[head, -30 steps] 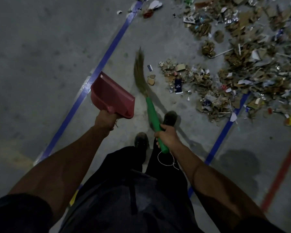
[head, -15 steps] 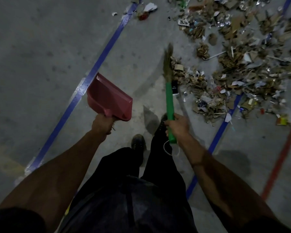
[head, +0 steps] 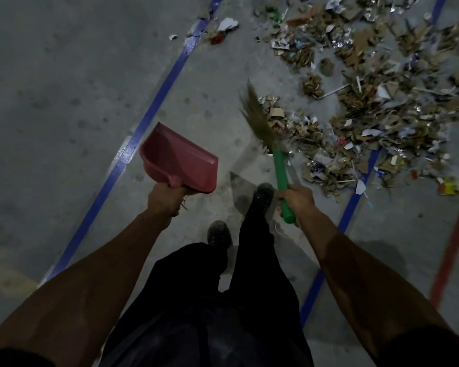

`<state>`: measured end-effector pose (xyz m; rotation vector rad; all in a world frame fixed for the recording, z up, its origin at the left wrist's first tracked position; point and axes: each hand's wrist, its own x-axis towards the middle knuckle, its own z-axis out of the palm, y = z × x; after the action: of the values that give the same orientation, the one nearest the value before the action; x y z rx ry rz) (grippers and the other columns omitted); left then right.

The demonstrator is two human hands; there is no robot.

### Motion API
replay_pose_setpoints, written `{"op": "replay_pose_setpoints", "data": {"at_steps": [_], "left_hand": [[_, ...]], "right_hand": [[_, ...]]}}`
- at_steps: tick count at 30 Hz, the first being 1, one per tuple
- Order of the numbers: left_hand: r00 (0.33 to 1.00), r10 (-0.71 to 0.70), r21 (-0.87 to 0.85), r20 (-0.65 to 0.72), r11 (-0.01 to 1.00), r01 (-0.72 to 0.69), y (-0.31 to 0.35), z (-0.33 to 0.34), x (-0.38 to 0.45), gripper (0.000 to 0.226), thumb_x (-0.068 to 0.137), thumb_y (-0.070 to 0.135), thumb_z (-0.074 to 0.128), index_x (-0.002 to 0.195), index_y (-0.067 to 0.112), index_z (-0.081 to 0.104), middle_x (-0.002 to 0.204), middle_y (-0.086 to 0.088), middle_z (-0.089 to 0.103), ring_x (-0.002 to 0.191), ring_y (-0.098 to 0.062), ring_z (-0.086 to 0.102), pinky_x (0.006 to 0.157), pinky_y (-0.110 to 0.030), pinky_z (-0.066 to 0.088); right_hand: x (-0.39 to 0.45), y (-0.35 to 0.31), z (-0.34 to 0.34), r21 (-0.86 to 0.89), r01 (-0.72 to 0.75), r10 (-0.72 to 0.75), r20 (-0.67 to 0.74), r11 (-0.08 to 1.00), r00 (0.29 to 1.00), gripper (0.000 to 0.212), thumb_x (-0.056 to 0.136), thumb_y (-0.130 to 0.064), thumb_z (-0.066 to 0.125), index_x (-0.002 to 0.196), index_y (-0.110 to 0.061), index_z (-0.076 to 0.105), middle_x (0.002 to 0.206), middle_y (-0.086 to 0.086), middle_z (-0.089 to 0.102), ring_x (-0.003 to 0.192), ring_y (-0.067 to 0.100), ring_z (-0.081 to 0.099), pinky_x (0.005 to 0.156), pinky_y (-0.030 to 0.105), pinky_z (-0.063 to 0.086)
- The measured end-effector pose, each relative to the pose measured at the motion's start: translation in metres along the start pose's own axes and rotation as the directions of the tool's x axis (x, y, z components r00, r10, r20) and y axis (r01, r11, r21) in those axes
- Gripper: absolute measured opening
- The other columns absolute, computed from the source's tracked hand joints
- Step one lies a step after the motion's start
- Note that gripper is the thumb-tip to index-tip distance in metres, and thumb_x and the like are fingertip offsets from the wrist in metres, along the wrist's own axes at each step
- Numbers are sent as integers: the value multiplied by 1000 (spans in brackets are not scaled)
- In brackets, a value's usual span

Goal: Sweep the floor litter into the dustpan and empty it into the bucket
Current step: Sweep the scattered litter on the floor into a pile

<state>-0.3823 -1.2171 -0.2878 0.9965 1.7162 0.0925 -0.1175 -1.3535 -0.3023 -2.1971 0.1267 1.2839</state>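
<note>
My left hand (head: 164,198) grips the handle of a red dustpan (head: 179,158), held above the floor with its mouth facing up and away; it looks empty. My right hand (head: 296,198) grips the green handle of a grass broom (head: 260,120). The bristles are blurred and tilt up to the left, at the near left edge of a wide litter pile (head: 368,109) of cardboard scraps, paper and foil that fills the upper right. No bucket is in view.
Grey concrete floor with blue tape lines (head: 154,107) on the left and at the right (head: 353,207), plus a red line (head: 453,250). A few stray scraps (head: 223,27) lie at the top. My shoes (head: 261,193) stand just before the pile.
The broom head has swung from upright back toward the left at the pile's edge. The view has shifted slightly, and the dustpan stays raised in my left hand.
</note>
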Motion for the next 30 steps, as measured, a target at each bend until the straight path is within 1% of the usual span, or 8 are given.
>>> {"op": "replay_pose_setpoints", "data": {"at_steps": [3,5,7,10,12,16,21,30], "left_hand": [[998,37,14,-43,999,-36,5,9,-4,41,47,34,74,78,10,65,61,-11,56,46,-21,44,41,-23,35],[997,49,60,-59,997,-45,6,15,-5,34,65,17,71,96,4,65,70,-16,58,49,-23,48,43,-25,38],[996,49,106,-71,994,-42,9,23,-6,28,75,5,70,102,4,63,72,-17,59,50,-24,51,43,-26,40],[995,48,125,-92,991,-37,18,39,-9,25,75,2,68,99,6,62,66,-14,57,49,-24,53,43,-26,41],[993,35,127,-113,992,-21,26,56,-11,23,75,2,66,96,6,62,65,-13,56,48,-24,53,42,-25,42],[980,15,100,-200,995,5,42,100,-12,13,74,0,66,87,4,63,59,-9,53,42,-21,51,38,-25,46],[960,-30,54,-280,997,47,68,164,-19,7,77,2,67,79,6,62,59,-8,53,45,-20,52,31,-18,42],[952,-66,6,-298,997,71,106,247,-32,8,80,7,65,74,4,61,64,-11,55,53,-21,53,44,-26,46]], "right_hand": [[2,-2,-4,-20,47,-48,-44,999,998,28,76,-1,71,90,-19,54,64,13,63,43,25,58,48,33,50],[-4,10,-2,-61,94,-95,-16,994,995,31,74,-4,70,101,-19,62,71,15,66,51,27,61,52,38,54],[-11,23,-2,-70,121,-118,47,990,992,41,73,-5,68,110,-22,65,72,15,68,52,26,62,49,39,55],[-6,30,-10,-43,82,-76,137,996,988,43,77,0,66,111,-26,64,62,9,64,35,19,56,37,25,44],[9,27,-24,-57,40,-29,176,998,984,44,78,1,66,109,-30,59,61,8,63,32,16,53,35,23,42],[58,14,-66,-29,-4,9,166,1000,986,22,79,5,65,96,-9,64,56,13,58,31,20,51,36,25,43],[132,-23,-131,127,-57,37,157,990,987,15,85,8,58,92,-5,60,55,13,52,28,14,46,31,19,37],[220,-93,-222,301,-188,106,268,935,957,6,92,-2,54,98,-1,53,67,10,49,49,18,45,36,23,38]]}}
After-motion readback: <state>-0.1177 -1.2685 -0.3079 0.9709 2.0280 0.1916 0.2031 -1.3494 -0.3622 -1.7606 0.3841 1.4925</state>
